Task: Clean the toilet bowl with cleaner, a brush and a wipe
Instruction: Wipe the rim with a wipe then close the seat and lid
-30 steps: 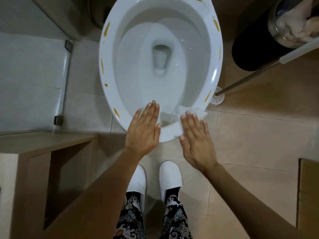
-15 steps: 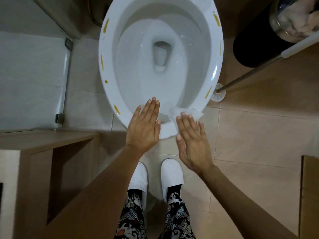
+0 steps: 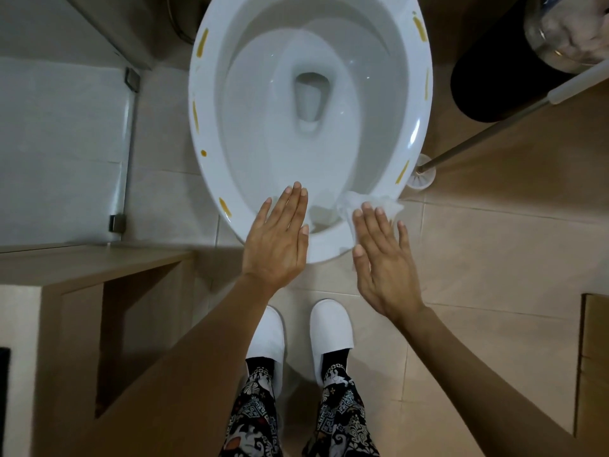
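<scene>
Wipe (image 3: 359, 206) partly under right hand (image 3: 384, 262); bin (image 3: 487, 87) edge-cropped

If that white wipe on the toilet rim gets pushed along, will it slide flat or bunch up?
Probably bunch up: the wipe already looks crumpled and limp, draping over the rim. It seems thin and light, so the flat right hand likely needs to press it down.

I see my two white slippers (image 3: 298, 338) on the beige tiled floor (image 3: 494, 252), below and between where my hands are, with patterned black trouser legs (image 3: 296, 413) coming down into them. Off past my left hand stands a wooden shelf unit (image 3: 82, 275), and beyond it a glass panel (image 3: 62, 143) with metal clips. Far beyond my right hand sits a black bin (image 3: 494, 80) with a clear liner holding crumpled paper.
</scene>
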A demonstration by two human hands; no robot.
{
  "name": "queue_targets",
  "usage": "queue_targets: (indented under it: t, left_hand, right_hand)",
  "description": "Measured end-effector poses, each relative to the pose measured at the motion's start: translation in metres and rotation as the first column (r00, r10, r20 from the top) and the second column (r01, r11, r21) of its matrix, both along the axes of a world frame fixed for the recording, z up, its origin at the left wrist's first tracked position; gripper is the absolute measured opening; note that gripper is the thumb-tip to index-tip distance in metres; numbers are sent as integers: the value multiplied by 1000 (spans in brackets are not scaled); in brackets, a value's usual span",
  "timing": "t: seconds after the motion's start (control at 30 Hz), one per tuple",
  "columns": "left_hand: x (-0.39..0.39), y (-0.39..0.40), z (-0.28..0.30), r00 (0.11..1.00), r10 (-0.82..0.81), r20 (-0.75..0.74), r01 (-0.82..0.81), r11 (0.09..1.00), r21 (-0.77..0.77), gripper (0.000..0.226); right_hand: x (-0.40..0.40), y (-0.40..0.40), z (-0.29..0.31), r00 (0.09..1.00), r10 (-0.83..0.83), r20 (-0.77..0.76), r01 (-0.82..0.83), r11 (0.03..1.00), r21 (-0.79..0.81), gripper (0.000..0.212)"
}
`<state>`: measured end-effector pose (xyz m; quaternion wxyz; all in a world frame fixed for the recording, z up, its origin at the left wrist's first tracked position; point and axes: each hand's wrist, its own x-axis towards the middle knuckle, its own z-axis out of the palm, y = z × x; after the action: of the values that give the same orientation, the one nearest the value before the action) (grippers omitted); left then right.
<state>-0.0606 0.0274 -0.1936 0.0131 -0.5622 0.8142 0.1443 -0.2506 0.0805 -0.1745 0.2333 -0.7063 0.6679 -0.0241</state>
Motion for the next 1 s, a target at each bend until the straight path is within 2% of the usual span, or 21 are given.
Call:
queue_targets:
  t: [0.17,0.33,0.4,0.6,0.77,0.87,1.0]
  left_hand:
    - [0,0,-1,1000,-3,6,3,1000,-1,56]
    - [0,0,0,1000,3,-5,-3,1000,5,57]
    - [0,1,-1,1000,4,-12,-4,1000,5,57]
    - [-1,1,0,1000,14,-25,-14,1000,8,56]
    - [-1,1,0,999,18,-37,-18,1000,12,56]
    - [-1,0,0,1000,10,-28,-9,1000,17,56]
    - [-1,0,0,1000,8,-24,-8,1000,19,56]
  right_hand:
    - [8,16,2,996,88,-13,-88,996,-3,57]
    - [-18,-21,-1,997,-56,-58,56,998,1,60]
    - [-15,-22,1,996,-64,-54,65,998,9,60]
    - [-6,8,9,998,56,-20,-56,998,37,63]
    - [-28,-35,2,996,-61,-71,60,998,-9,62]
    - [-35,-60,0,994,-75,-84,74,997,-14,63]
    - [-22,-46,2,996,-72,-58,72,997,-5,66]
